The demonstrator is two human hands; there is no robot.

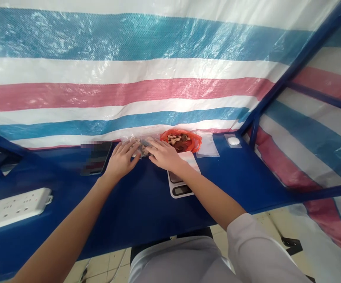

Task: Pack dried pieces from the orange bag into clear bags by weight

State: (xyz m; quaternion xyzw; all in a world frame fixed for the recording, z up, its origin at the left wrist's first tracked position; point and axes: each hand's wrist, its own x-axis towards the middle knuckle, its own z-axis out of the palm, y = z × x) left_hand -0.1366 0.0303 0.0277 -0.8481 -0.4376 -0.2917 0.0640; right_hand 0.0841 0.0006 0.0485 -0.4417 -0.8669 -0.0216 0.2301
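Both my hands reach to the far edge of a blue table (135,204). My left hand (121,159) and my right hand (163,154) press with closed fingers on a small clear plastic bag (142,147) holding brownish pieces. Just right of it sits an open red plastic bag (181,140) with more brown and pale pieces inside. My right forearm lies over a white digital kitchen scale (182,184).
A dark phone (96,157) lies left of my hands. An empty clear zip bag (207,146) and a small white round object in a bag (233,140) lie to the right. A white power strip (14,206) sits at the left edge. A striped tarp wall stands behind the table.
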